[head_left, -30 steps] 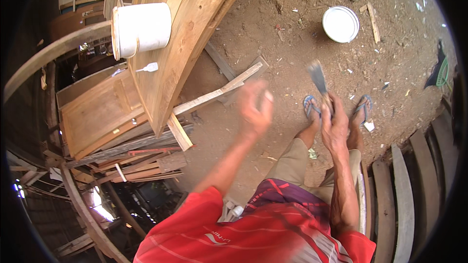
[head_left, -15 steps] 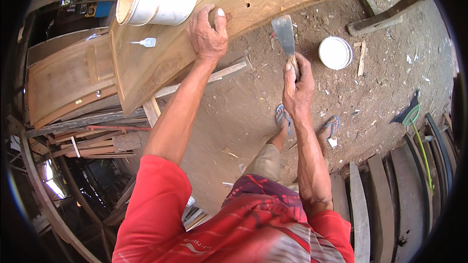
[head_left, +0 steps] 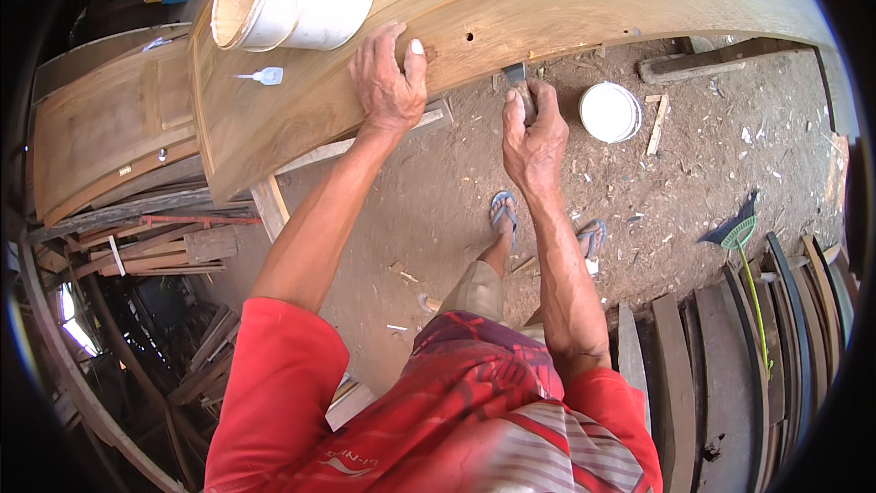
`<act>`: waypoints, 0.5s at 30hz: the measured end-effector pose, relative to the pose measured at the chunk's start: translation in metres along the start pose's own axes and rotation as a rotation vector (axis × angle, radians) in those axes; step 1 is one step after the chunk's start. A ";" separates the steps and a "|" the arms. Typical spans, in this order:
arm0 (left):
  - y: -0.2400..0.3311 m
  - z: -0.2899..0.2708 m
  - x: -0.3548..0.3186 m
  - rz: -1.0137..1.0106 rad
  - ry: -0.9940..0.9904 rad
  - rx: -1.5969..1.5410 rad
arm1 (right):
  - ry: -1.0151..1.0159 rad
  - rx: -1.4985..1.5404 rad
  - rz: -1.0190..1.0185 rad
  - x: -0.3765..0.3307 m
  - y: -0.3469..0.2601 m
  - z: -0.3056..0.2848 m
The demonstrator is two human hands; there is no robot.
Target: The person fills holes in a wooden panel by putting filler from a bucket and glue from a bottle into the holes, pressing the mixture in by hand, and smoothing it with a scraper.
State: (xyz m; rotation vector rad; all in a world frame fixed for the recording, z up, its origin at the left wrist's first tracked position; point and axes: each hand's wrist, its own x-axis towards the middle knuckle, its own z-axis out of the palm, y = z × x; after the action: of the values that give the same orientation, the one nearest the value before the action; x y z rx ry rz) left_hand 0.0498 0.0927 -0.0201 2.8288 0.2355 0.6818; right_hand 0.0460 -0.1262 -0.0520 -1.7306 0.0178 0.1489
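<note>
A wooden door panel [head_left: 511, 14] stretches across the upper part of the view, with a small dark hole in it near its front edge. My left hand [head_left: 391, 82] lies on the panel, fingers stretched out over the wood. In my right hand [head_left: 536, 141] is a putty knife [head_left: 516, 78], gripped by its handle. Its blade is at the panel's front edge, and the tip is hidden there. To the left of my left hand, a white plastic bucket [head_left: 324, 0] lies on its side on the panel, beside a small white bottle with a thin nozzle [head_left: 266, 76].
A white tub [head_left: 611, 112] stands on the dirt floor at right, near a wood scrap [head_left: 657, 124]. Another door panel [head_left: 109, 132] and stacked lumber [head_left: 164, 246] are at left. Boards [head_left: 721, 374] and a green rake [head_left: 737, 233] stand at lower right.
My right hand has brought the putty knife from upright beside the panel to its front edge, moving slightly left. The left hand stays on the panel. The whole view has shifted a little.
</note>
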 end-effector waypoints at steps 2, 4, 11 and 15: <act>0.001 -0.001 0.000 -0.003 -0.007 -0.002 | -0.086 -0.068 -0.040 0.004 -0.004 -0.010; 0.000 -0.003 -0.001 -0.015 -0.004 0.013 | -0.123 -0.098 -0.110 0.007 -0.008 -0.017; 0.007 0.001 0.001 -0.016 -0.012 -0.003 | -0.291 -0.147 -0.058 0.026 0.010 -0.039; -0.003 -0.004 -0.002 -0.023 -0.003 0.007 | -0.626 -0.193 0.090 0.051 -0.003 -0.090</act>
State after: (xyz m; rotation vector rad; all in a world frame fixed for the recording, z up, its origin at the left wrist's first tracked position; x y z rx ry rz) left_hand 0.0462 0.0960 -0.0185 2.8292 0.2701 0.6731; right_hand 0.1047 -0.2103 -0.0403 -1.8080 -0.3901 0.7728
